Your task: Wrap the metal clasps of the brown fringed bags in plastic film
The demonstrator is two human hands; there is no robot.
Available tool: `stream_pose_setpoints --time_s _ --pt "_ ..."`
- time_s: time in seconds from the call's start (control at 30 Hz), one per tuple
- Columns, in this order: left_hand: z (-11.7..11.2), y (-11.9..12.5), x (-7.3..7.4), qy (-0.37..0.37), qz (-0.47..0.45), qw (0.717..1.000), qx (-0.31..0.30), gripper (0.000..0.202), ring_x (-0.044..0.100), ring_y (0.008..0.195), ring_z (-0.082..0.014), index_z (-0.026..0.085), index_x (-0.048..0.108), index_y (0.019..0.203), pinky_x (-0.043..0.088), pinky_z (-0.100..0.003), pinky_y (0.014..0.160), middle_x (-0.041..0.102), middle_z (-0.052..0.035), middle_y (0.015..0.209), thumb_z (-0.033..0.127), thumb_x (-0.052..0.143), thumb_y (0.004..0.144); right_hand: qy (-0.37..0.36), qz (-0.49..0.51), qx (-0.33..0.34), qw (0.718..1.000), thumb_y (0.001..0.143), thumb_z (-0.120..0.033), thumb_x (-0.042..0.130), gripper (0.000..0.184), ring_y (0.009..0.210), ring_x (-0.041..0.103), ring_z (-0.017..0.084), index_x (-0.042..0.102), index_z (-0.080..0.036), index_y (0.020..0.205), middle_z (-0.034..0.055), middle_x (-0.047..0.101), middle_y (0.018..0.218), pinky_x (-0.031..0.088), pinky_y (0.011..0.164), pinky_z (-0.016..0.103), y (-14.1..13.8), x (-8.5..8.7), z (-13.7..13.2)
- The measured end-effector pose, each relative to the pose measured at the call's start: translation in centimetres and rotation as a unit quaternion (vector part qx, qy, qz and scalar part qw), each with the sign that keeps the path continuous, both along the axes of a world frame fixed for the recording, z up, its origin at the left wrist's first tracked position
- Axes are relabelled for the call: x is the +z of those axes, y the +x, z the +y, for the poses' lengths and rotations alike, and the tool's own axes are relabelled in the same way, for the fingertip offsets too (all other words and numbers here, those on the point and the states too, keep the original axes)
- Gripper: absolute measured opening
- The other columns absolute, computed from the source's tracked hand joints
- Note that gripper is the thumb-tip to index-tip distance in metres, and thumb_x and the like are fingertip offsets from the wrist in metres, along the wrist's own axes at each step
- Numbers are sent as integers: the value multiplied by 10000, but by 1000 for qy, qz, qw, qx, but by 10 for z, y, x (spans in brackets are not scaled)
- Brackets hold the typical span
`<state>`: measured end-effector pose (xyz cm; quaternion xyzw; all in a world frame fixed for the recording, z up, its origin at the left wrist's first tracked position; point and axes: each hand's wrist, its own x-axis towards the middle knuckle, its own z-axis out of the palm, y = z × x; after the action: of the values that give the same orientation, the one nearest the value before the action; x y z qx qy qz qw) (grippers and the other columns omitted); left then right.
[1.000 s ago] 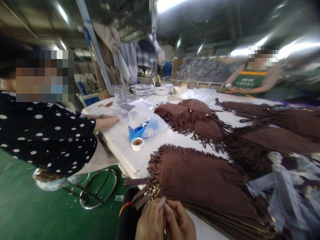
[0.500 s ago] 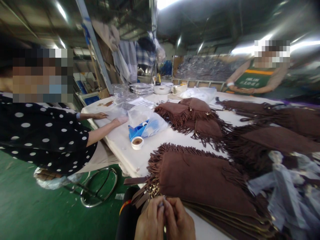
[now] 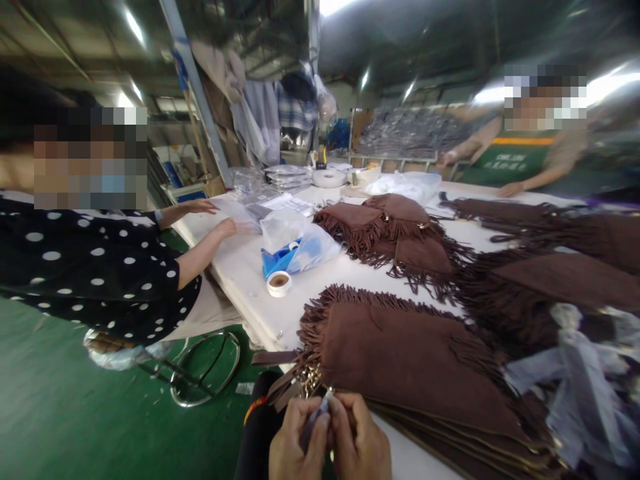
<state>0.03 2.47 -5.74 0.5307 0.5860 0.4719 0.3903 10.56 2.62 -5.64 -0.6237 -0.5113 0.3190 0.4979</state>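
The pale surface (image 3: 240, 280) is best treated as a backdrop here, since the fine work sits just off its near edge; its covering looks smooth and matte.

Largest on it nearby is a stack of brown bags (image 3: 410, 363), flat and rectangular, with a suede-like face and shaggy fringe along the far side. Careful work would avoid brushing that nap or catching the fringe. Beyond lies a heap of smaller bags (image 3: 423, 257), soft and overlapping, with fringe spilling out. To the right, crinkled wrapped strips (image 3: 583, 373) have a milky, slippery sheen.

Farther off, a thin clear bag (image 3: 320, 250) partly covers a rigid blue tape dispenser (image 3: 280, 259), with a round white roll (image 3: 279, 285) just beside it.

The left hand (image 3: 297, 433) pinches between thumb and forefinger, and the right hand (image 3: 363, 440) closes its fingertips at the same place. Between them is the small wrapped piece (image 3: 316, 419), near the stack's shiny metal clasps (image 3: 310, 381). It looks narrow, filmy and greyish; what lies inside cannot be told. A firm lower grip and a light upper pinch should suit it, peeling gently rather than tugging.
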Motion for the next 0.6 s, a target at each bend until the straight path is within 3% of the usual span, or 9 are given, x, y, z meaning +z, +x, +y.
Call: stream_pose_setpoints --time_s 0.17,0.37,0.47,0.6 --pt "-1 -4 5 128 86 988 2 188 632 621 -131 237 687 962 506 -187 609 681 -5 760 353 540 936 -8 33 13 999 931 -582 409 425 466 583 171 631 -235 829 -26 619 528 399 510 246 -1 6 0" --pt "-2 -5 1 270 130 953 -32 285 680 838 -155 248 635 1199 541 -206 772 697 -60 911 239 443 988 -24 80 25 996 920 -588 424 413 436 536 159 614 -233 827 -37 567 507 355 443 244 -3 5 0" --pt "-5 -2 5 235 103 966 -29 292 684 900 -181 242 659 1192 546 -229 817 716 -76 974 303 470 978 -18 77 18 997 922 -582 419 412 463 547 166 611 -234 812 -26 579 522 368 475 247 -3 4 0" --pt "-4 0 22 79 -8 997 12 255 670 947 -203 242 735 1040 515 -231 858 730 -58 1007 405 594 905 -13 55 17 998 932 -570 399 412 490 559 178 619 -238 824 -17 603 545 377 521 258 -1 5 -1"
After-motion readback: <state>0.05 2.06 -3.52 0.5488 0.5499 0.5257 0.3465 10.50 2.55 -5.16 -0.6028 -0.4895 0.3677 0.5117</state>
